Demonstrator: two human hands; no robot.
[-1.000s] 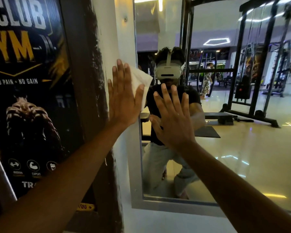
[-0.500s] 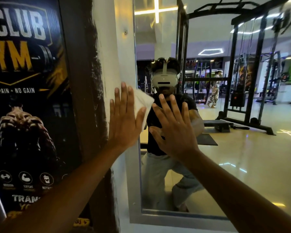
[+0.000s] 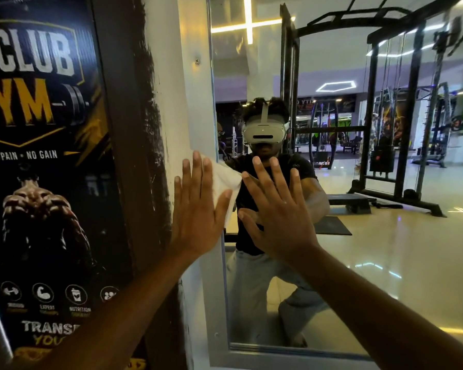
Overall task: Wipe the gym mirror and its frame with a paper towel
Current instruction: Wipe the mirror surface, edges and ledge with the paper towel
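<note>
Left hand (image 3: 198,209) pressing flat, fingers straight, pinning white paper towel (image 3: 225,182) against frame (image 3: 195,108) at mirror's left edge. Towel sticking out beyond thumb side, over glass. Right hand (image 3: 278,209), just beside left, lying open-palmed on mirror (image 3: 358,263), fingers spread, holding nothing. Gym poster (image 3: 43,156) hanging on wall beyond left hand's outer side.

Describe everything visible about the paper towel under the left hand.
The white, creased paper towel is a soft, thin sheet, pressed flat by the left hand with straight fingers against the pale grey frame at the left edge of the gym mirror. Most of it is hidden behind the palm. A crumpled corner sticks out to the right over the glass, between thumb and forefinger. The right hand seems apart from it.
</note>
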